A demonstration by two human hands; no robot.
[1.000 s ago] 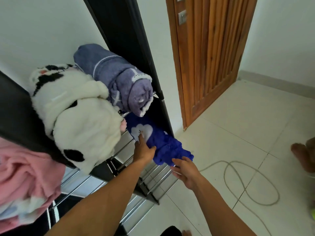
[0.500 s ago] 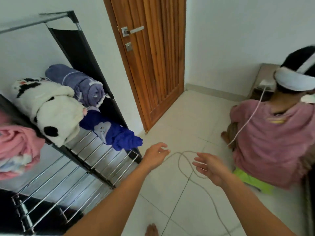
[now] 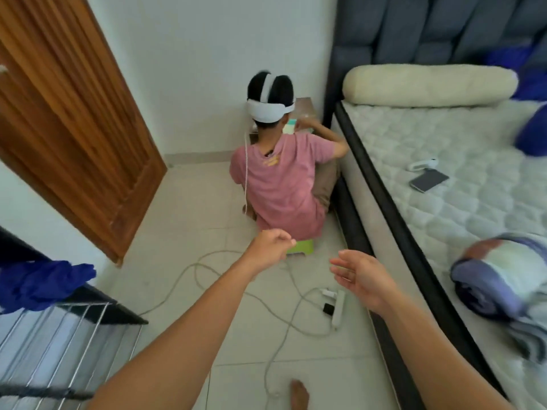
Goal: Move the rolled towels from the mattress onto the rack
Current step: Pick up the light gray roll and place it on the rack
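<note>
Your left hand (image 3: 273, 247) holds nothing: its fingers hang loosely curled, thumb against them, out over the tiled floor (image 3: 183, 220). Your right hand (image 3: 362, 279) is empty too, palm turned inward and fingers relaxed and spread a little, just left of the bed's dark frame (image 3: 381, 220). The two hands are apart, neither touching anything.

To the right, near you, a rolled towel (image 3: 500, 288), purple-grey with a pale end, lies on the quilted mattress (image 3: 461, 208); it is blurred. At the far right edge another blue bundle (image 3: 532, 134) sits on the mattress, too smeared to tell whether it is a towel. To the left, a dark blue towel (image 3: 38, 284) lies on the wire rack (image 3: 59, 329).

Below your hands a white cable (image 3: 284, 324) loops across the floor to a power strip (image 3: 339, 309). Farther off, a person in a pink shirt (image 3: 281, 184) sits with their back to you, beside the bed. A wooden door (image 3: 68, 113) stands on the left. A phone (image 3: 429, 180) and a cream bolster (image 3: 426, 84) rest on the mattress.
</note>
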